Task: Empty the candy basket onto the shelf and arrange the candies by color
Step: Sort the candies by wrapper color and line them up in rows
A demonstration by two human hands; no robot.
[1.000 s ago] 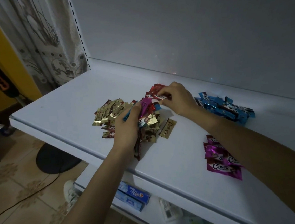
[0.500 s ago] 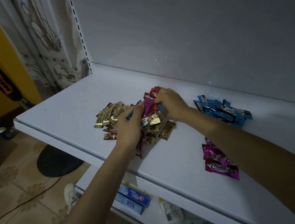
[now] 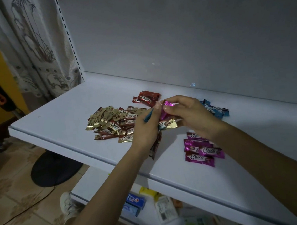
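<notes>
On the white shelf [image 3: 75,108] lies a mixed heap of gold and brown candies [image 3: 112,122]. Two red candies [image 3: 147,98] sit behind it. A blue pile [image 3: 215,109] lies at the right and a magenta pile [image 3: 201,149] nearer the front edge. My left hand [image 3: 145,130] grips a bunch of candies, with a blue one [image 3: 149,116] and a gold one [image 3: 167,124] sticking out. My right hand [image 3: 189,114] pinches a magenta candy [image 3: 167,104] at the top of that bunch. No basket is in view.
A lower shelf [image 3: 99,177] holds toothpaste boxes [image 3: 134,202] and small packs. At the left are a curtain [image 3: 36,50], a black fan base [image 3: 54,169] with a cable on the tiled floor, and a white shoe [image 3: 68,205].
My right hand left the red candies at the back and now pinches the magenta candy in my left hand's bunch. Both hands have lifted slightly off the heap.
</notes>
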